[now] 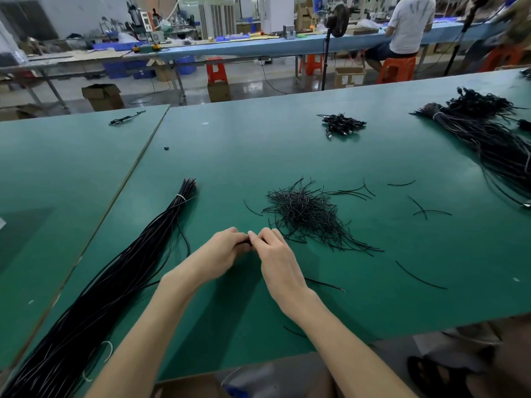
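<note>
My left hand point(221, 252) and my right hand point(275, 251) meet fingertip to fingertip low over the green table point(388, 282). Their curled fingers pinch a small black coiled cable point(247, 242), mostly hidden between them. A loose cable end point(326, 284) trails out to the right from under my right wrist. Just beyond my right hand lies a heap of short black ties point(304, 215). A long tied bundle of black cables point(115, 282) stretches along my left side, from the near edge toward the table's middle.
A small pile of finished coiled cables point(342, 124) lies far ahead. A big cable bundle point(488, 133) fills the far right. Stray ties point(421, 275) are scattered to the right. A person sits at another bench in the background.
</note>
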Tool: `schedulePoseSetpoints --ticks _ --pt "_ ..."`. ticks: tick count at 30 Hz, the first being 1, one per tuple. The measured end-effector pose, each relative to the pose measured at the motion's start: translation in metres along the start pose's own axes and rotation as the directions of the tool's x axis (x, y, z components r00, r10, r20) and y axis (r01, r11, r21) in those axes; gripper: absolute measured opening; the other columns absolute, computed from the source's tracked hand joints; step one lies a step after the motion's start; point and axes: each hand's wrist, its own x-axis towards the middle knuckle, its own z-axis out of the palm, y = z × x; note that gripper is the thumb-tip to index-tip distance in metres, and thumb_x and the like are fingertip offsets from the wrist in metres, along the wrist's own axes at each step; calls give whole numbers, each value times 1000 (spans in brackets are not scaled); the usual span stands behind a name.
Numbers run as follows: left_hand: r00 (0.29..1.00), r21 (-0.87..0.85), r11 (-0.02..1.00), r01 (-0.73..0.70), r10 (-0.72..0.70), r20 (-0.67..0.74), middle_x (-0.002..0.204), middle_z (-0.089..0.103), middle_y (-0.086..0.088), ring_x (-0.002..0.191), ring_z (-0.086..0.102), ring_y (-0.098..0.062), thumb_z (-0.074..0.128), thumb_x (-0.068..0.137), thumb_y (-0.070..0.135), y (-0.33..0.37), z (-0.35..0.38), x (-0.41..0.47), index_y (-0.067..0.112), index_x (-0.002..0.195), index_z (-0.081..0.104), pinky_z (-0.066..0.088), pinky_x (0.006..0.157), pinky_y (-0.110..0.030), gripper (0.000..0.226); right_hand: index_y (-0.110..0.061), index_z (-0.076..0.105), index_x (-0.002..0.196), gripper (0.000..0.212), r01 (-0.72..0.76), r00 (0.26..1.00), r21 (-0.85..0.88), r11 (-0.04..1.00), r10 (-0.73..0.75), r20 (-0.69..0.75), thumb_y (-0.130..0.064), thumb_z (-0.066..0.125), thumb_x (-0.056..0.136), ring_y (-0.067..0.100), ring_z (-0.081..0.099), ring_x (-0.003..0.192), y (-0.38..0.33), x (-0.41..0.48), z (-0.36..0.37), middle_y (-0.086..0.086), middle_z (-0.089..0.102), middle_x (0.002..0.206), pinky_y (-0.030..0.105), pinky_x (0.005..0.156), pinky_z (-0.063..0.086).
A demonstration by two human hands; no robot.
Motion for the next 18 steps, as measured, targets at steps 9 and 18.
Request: schedulePoseSetpoints --ticks 9,18 --pt "990 -184 980 -82 58 -132 76 57 10 65 54 -7 49 108 15 0 15 -19 28 89 61 42 68 -19 26 0 44 151 62 29 1000 92 995 -28 -11 18 49 93 20 46 115 0 0 -4 8 56 115 33 99 47" --pt "939 -239 966 -94 6 -343 85 58 -1 75 54 -9 56 104 6 0 27 -28 15 99 73 40 69 -16 20 -10 42 155 52 10 998 260 966 -27 63 4 45 105 7 52 107 1 2 -5 0 46 106 30 106 47"
